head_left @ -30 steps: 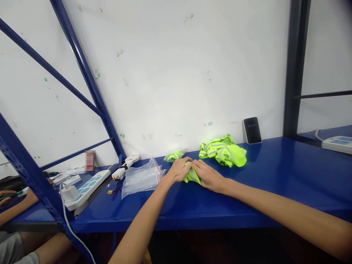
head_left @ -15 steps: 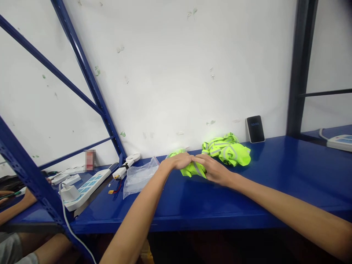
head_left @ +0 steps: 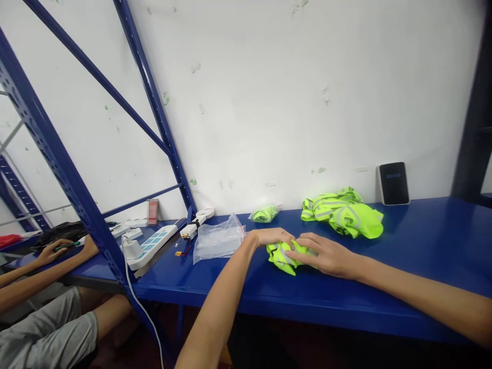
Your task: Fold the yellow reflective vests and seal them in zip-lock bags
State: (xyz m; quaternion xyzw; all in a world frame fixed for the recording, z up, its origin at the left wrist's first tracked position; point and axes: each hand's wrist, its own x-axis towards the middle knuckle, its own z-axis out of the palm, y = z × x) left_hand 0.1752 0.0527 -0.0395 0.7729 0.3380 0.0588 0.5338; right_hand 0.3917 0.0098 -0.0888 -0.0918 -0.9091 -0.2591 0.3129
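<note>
Between my hands is a bunched neon-yellow reflective vest point(head_left: 284, 260) with grey stripes, low over the blue table. My left hand point(head_left: 273, 236) bends over its far left side, fingers curled onto the cloth and partly hidden. From the right, my right hand point(head_left: 326, 254) grips the same bundle with fingers bent across it. Behind, a second crumpled reflective vest point(head_left: 346, 212) lies near the wall. A clear packet with folded neon-yellow cloth point(head_left: 264, 213) rests at the back edge. Left of my hands lies a clear zip bag point(head_left: 217, 239), flat on the table.
A small black-faced clock point(head_left: 394, 183) leans at the back right. At left are a white handheld fan point(head_left: 194, 223), a power strip point(head_left: 156, 246) and a blue rack post point(head_left: 69, 164). Beyond the post, a co-worker's hands point(head_left: 57, 251) hold a thin green tool.
The view has swung left, so things appear farther right. My hands and the vest have come nearer the table's front, and the packet behind them is now uncovered.
</note>
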